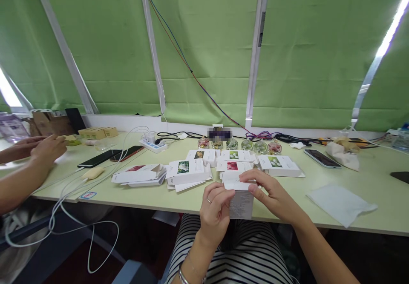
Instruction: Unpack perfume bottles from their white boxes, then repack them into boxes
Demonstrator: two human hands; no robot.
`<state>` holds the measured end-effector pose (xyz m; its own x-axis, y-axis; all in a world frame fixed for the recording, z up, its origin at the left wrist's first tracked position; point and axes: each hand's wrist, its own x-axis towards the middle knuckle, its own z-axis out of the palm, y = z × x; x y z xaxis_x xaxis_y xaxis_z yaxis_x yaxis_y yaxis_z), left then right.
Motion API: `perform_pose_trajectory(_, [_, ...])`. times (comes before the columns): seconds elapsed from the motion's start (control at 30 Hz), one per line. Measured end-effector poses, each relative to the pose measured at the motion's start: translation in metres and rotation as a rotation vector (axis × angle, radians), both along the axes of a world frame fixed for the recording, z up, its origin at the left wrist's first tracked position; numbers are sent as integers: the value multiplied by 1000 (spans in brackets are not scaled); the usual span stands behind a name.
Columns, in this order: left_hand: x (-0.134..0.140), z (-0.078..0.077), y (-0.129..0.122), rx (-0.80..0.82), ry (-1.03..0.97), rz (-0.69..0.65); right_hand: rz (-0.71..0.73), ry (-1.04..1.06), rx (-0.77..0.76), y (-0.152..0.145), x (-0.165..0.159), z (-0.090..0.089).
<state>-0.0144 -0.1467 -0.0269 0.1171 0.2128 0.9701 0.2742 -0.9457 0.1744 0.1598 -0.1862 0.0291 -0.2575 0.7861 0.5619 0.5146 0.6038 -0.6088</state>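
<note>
Over the table's front edge, a small white carton (241, 205) with grey print on its side is held between both hands. My left hand (215, 209), with a ring on one finger, grips the carton's left side. On the right of its top, my right hand (273, 194) has its thumb and fingers closed on the flap area. What is inside the carton cannot be seen. Just beyond lie flat white cartons with flower pictures, among them one with a red flower (234, 166) and one with a white flower (188, 169). Several round glass bottles (247, 144) stand in a row behind them.
White cartons (140, 174) lie to the left. A white tissue (341, 203) and a phone (322, 158) are on the right. Phones (99, 158), a power strip (154, 145) and trailing white cables occupy the left side. Another person's hands (47, 150) work at far left, near yellow boxes (97, 133).
</note>
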Motion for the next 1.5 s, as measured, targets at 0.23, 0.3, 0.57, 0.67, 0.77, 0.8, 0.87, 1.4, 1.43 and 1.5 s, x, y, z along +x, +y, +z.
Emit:
perform_pose_trajectory(0.23, [0, -7, 3, 136, 17, 73, -61, 32, -40, 0, -1, -3])
perform_pose_trajectory(0.3, [0, -7, 2, 148, 29, 98, -32, 33, -47, 0, -2, -3])
perform_pose_trajectory(0.57, [9, 8, -17, -82, 110, 223, -36, 38, -18, 1, -2, -4])
perform_pose_trajectory(0.67, [9, 9, -21, -116, 131, 235, -21, 59, -27, 1, -2, -5])
perform_pose_trajectory(0.77, [8, 8, -20, -117, 106, 223, -12, 63, -35, 1, -2, -4])
perform_pose_trajectory(0.8, [9, 7, -19, -117, 99, 219, -13, 61, -34, 1, -2, -4])
perform_pose_trajectory(0.87, [9, 5, -18, -121, 86, 213, -16, 57, -33, 1, -1, -3])
perform_pose_trajectory(1.4, [8, 7, -15, -149, 119, 148, -46, -13, 20, -2, -2, -2])
perform_pose_trajectory(1.43, [7, 7, -15, -156, 122, 143, -46, -16, 16, -2, -2, -2])
perform_pose_trajectory(1.5, [7, 9, -15, -163, 125, 137, -42, -25, 6, -3, -1, -1])
